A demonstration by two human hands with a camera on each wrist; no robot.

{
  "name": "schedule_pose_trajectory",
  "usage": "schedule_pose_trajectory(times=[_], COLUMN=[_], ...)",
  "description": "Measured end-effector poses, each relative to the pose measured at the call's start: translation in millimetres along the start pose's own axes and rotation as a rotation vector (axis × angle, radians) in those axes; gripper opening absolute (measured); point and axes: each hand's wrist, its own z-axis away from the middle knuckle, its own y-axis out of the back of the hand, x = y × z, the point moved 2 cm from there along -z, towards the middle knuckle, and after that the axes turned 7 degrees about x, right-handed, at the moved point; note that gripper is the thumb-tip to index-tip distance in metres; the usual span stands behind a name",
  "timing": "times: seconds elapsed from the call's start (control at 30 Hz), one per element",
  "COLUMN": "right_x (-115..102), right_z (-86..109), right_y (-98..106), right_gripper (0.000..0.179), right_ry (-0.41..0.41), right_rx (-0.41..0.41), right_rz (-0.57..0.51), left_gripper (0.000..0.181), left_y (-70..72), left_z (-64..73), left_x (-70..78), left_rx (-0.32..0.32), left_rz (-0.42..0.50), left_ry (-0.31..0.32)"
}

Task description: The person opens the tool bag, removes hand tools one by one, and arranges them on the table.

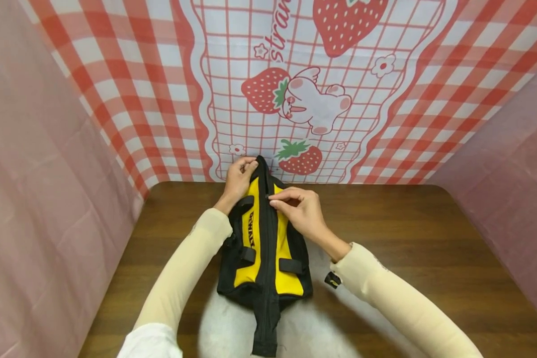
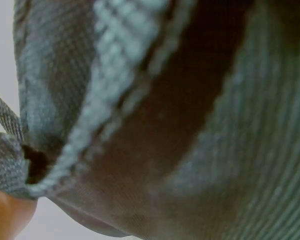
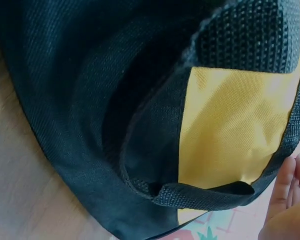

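A black and yellow DEWALT tool bag point(image 1: 246, 268) lies lengthwise on the table, its zipper point(image 1: 266, 248) running along the top. At the far end, my left hand point(image 1: 240, 178) grips the bag's black tip between thumb and fingers. My right hand point(image 1: 305, 211) pinches the small zipper pull near that end, and a dark slit shows in the zipper beyond it. In the left wrist view, black fabric point(image 2: 200, 165) fills most of the picture, with a blurred fingertip at lower left. The right wrist view shows a yellow panel point(image 3: 230, 125), black webbing handle point(image 3: 205, 197) and my fingers at the zipper band.
The brown wooden table point(image 1: 398, 233) extends on both sides of the bag. Behind it hangs a red-checked strawberry cloth point(image 1: 161, 99), with pink cloth point(image 1: 49, 199) at the sides. A small black piece point(image 1: 332, 280) with a yellow mark is beside the right sleeve.
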Motion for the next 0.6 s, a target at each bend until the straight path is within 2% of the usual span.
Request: schedule_pose_trajectory(times=[0.37,0.47,0.6], right_x=[-13.2,-15.8,-15.4], right_z=[9.4,3.5,-11.5], right_y=[-2.8,-2.9,-5.0], right_gripper=[0.009,0.007,0.006], right_ry=[0.024,0.035,0.064], right_rx=[0.037,0.052,0.063], right_rz=[0.045,0.077,0.171], left_gripper=[0.033,0.034,0.036], left_y=[-3.3,-5.9,-7.6], left_z=[-0.3,-0.1,1.3], left_x=[2.7,3.6,3.5], left_rx=[-0.065,-0.094,-0.129], left_rz=[0.007,0.001,-0.008], left_ry=[0.039,0.04,0.047])
